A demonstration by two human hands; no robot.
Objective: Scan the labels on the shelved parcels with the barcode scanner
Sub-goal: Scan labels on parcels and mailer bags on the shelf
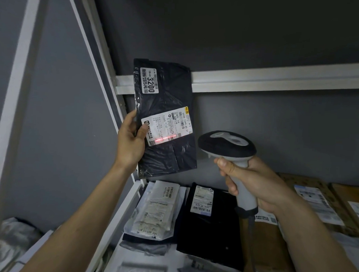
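Note:
My left hand (131, 140) grips the left edge of a flat dark plastic parcel (167, 157), held upright in front of the shelf with the thumb on its front. A white shipping label (166, 128) lies across the parcel's middle, and a red scan line crosses the label's lower barcode. A smaller white sticker (149, 80) reading 3200 sits near the parcel's top. My right hand (252, 183) grips the grey handle of the barcode scanner (227, 146), whose dark head points left at the label from a short distance.
The white metal shelf frame (258, 81) runs behind the parcel. Below lie a clear bagged parcel (155, 212), a black parcel (210, 228) with a label, and brown cardboard boxes (314, 201) at the right. A grey bag (14, 238) sits lower left.

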